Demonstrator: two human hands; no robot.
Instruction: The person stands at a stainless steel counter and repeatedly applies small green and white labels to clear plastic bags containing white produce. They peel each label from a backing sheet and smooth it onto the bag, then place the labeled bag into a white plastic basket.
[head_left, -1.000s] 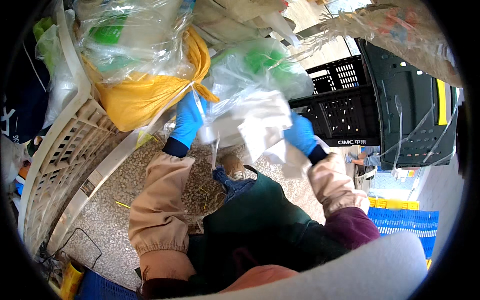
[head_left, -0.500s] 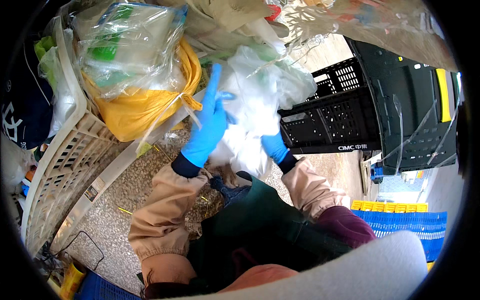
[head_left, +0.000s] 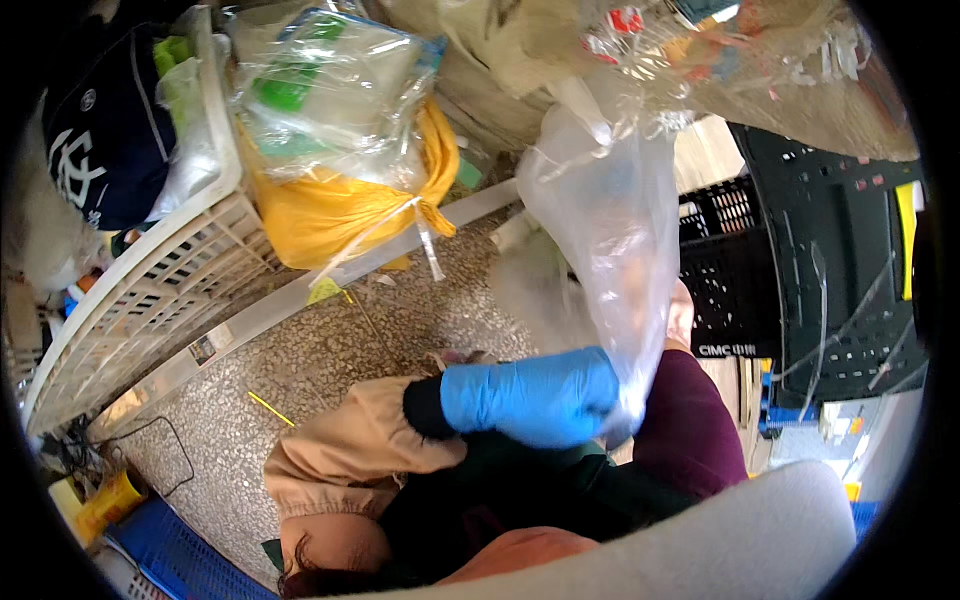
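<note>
My left hand (head_left: 540,395), in a blue glove, is closed on the gathered lower end of a translucent plastic bag (head_left: 625,210). The bag stretches upward from the fist in a long, narrow shape. My right arm, in a purple sleeve (head_left: 695,405), reaches up beside the bag. Past its bare skin the arm goes behind or into the film, where a dull tan shape shows through. The right hand's fingers are hidden there. Left of the bag, a tied yellow bag (head_left: 335,225) carries clear-wrapped packages (head_left: 345,85).
A beige slatted crate (head_left: 150,285) stands at the left, with a dark navy bag (head_left: 110,130) behind it. Black folding crates (head_left: 735,290) are at the right. Large clear bags (head_left: 780,90) fill the top right. A blue basket (head_left: 185,545) sits lower left on speckled flooring (head_left: 300,360).
The crumpled white plastic has become a stretched-out bag. My left hand went from open, fingers extended, to closed on its lower end, moving down and right. My right glove has gone from sight.
</note>
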